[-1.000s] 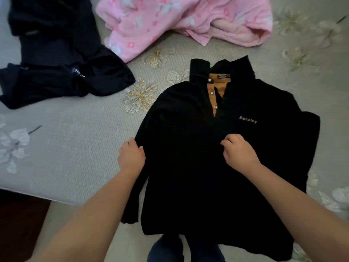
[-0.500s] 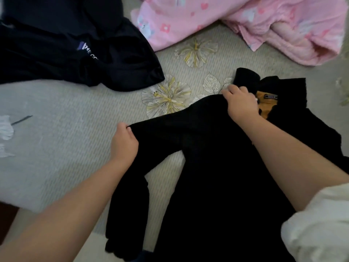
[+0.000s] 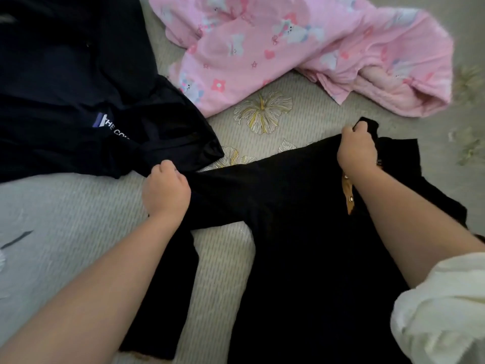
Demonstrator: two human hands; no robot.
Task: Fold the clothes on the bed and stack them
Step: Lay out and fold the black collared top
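A black long-sleeved shirt [image 3: 309, 245] with a tan placket lies face up on the grey flowered bed [image 3: 65, 214]. Its left sleeve stretches sideways from the shoulder, then bends and hangs toward me. My left hand [image 3: 166, 191] grips that sleeve at the bend. At the collar, my right hand [image 3: 357, 151] holds the fabric by the left shoulder with curled fingers. A crumpled dark navy garment [image 3: 73, 95] with white lettering lies at the upper left. A pink printed garment [image 3: 296, 48] is heaped at the top.
The bed's near edge runs along the lower left. My white rolled sleeve [image 3: 441, 306] fills the lower right corner. Bare bedcover shows to the left of the black shirt and between the two sleeve sections.
My right hand moved from the shirt's chest up to the collar. My left hand pulled the left sleeve outward to the left, so the sleeve now stretches away from the body.
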